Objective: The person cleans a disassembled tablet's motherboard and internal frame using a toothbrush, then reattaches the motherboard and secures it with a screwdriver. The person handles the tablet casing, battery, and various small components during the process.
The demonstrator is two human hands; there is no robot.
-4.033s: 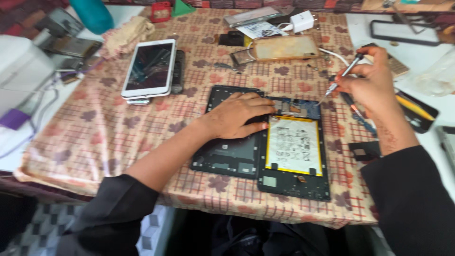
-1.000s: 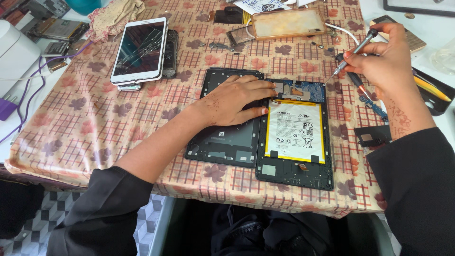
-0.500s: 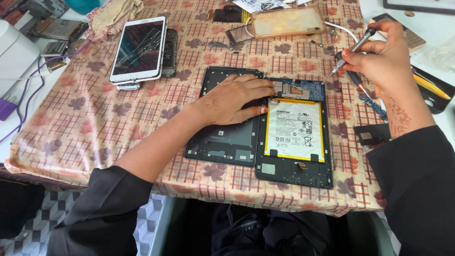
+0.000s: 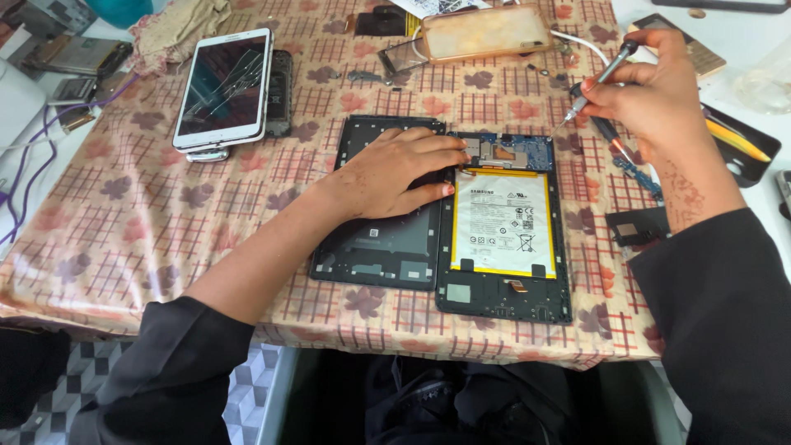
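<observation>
An opened tablet (image 4: 504, 239) lies in front of me on the checked tablecloth, its white battery (image 4: 501, 221) and blue circuit board (image 4: 511, 152) showing. Its dark back cover (image 4: 381, 247) lies flat beside it on the left. My left hand (image 4: 395, 171) rests palm down across the cover, fingertips touching the tablet's left edge near the board. My right hand (image 4: 655, 99) hovers at the tablet's upper right and holds a thin screwdriver (image 4: 600, 81), with its tip pointing down towards the board's right corner.
A white tablet with a cracked screen (image 4: 224, 87) lies at the upper left on top of another device. A clear amber phone case (image 4: 486, 31) sits at the far edge. Tools and small parts (image 4: 733, 142) lie to the right. Cables (image 4: 33, 165) trail at the left.
My right hand with the screwdriver has stayed near the tablet's upper right, shifting only slightly. My left hand has remained flat on the back cover.
</observation>
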